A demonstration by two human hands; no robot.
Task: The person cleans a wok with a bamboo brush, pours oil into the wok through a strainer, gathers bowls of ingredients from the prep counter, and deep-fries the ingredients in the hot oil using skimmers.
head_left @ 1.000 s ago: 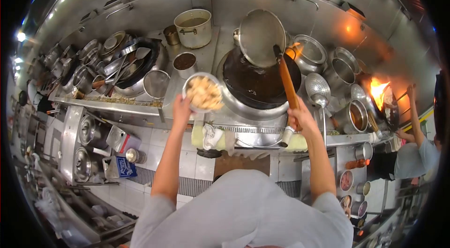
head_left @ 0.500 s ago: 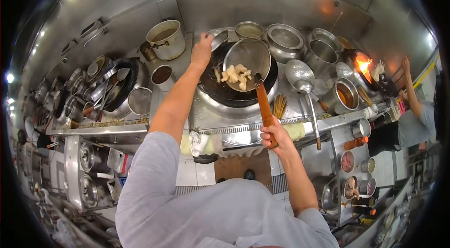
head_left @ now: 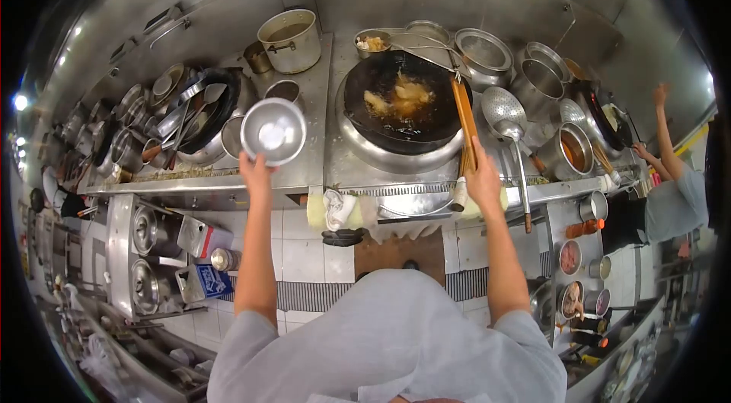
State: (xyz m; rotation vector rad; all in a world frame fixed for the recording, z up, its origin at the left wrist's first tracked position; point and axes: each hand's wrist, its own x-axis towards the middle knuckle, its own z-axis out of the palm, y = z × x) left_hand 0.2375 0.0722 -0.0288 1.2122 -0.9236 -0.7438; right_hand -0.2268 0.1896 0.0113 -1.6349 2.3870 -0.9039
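Observation:
My left hand [head_left: 257, 168] grips the rim of a shiny steel bowl [head_left: 276, 129], holding it left of the wok with its hollow facing me. My right hand [head_left: 483, 178] is closed around the wooden handle [head_left: 464, 110] of a strainer. The strainer's mesh head [head_left: 422, 43] is tipped nearly edge-on over the wok's far rim. Inside the black wok [head_left: 362, 129], pale golden food pieces [head_left: 410, 92] lie in dark, shiny oil. Partly behind the strainer stands a small metal bowl [head_left: 371, 43] with pale and orange pieces.
A perforated ladle [head_left: 504, 110] lies right of the wok, its handle over the counter edge. A large pot [head_left: 290, 41] stands at the back left. Another wok with utensils [head_left: 202, 125] is farther left. A co-worker [head_left: 676, 182] stands at the far right.
The food pieces have gone from the strainer into the wok. The strainer has tipped up toward the back. My left hand has come back and left with the bowl. Flames at right no longer show.

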